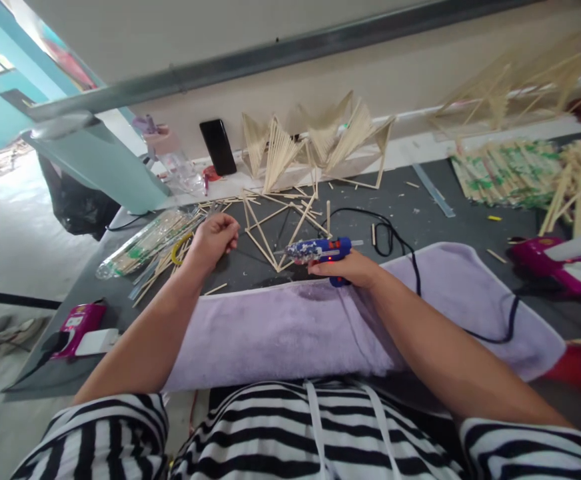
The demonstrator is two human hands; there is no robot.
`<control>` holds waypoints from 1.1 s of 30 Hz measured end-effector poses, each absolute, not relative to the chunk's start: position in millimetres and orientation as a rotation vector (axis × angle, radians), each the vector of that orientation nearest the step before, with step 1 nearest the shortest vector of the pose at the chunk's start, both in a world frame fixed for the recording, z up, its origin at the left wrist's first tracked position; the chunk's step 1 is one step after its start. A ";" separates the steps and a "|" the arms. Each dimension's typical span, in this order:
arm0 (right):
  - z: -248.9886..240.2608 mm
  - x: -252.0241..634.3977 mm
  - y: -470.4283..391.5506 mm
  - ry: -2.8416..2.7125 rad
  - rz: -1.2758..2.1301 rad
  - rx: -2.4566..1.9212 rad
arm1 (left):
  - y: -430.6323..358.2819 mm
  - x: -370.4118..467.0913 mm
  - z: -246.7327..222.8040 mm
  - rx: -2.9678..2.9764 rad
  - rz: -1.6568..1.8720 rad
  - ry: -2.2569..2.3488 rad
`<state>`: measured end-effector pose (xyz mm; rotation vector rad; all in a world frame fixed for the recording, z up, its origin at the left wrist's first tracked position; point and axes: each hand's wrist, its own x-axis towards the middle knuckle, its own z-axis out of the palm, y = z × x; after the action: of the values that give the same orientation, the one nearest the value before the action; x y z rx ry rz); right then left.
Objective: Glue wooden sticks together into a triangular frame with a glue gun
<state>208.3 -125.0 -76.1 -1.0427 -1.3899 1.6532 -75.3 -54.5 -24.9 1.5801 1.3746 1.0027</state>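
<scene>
My right hand (pixel 353 268) is wrapped round the handle of a blue hot glue gun (pixel 320 250), with its nozzle pointing left and a clear glue stick out of its back. Just below and left of the nozzle lies a frame of thin wooden sticks (pixel 256 248) joined in triangles, on the dark table. To the left of that frame, my left hand (pixel 215 240) is closed with fingers curled together; whatever they hold, if anything, is hidden. Loose wooden sticks (pixel 158 273) and a yellow tape roll (pixel 181 249) lie beside my left wrist.
A lilac towel (pixel 270 333) covers the front edge. Finished stick structures (pixel 280 150) and a phone (pixel 218 147) stand along the wall. Packed sticks (pixel 508 172), a ruler (pixel 433 190) and a magenta power strip (pixel 560 267) are right; another strip (pixel 78 327) is left. A black cord (pixel 413 257) crosses the towel.
</scene>
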 end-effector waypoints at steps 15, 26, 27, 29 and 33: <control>-81.5 208.6 -126.9 -1.398 1.680 -0.920 | -78.1 -61.1 -57.4 1.699 0.562 1.231; -78.5 202.1 -120.2 -1.377 1.920 -0.922 | -52.9 -59.7 -48.1 1.638 0.121 1.039; -79.1 201.8 -119.5 -1.373 1.944 -0.915 | -51.6 -59.1 -49.1 1.634 0.092 1.028; -80.1 201.4 -118.3 -1.376 1.973 -0.905 | -50.7 -57.9 -51.9 1.626 0.060 1.020; -81.0 201.1 -117.3 -1.407 1.977 -0.909 | -51.4 -55.5 -56.4 1.614 0.057 1.036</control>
<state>201.1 -117.3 -81.0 -0.9087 -1.4073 1.9772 -55.5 -51.4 -56.4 1.6140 1.0361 0.0566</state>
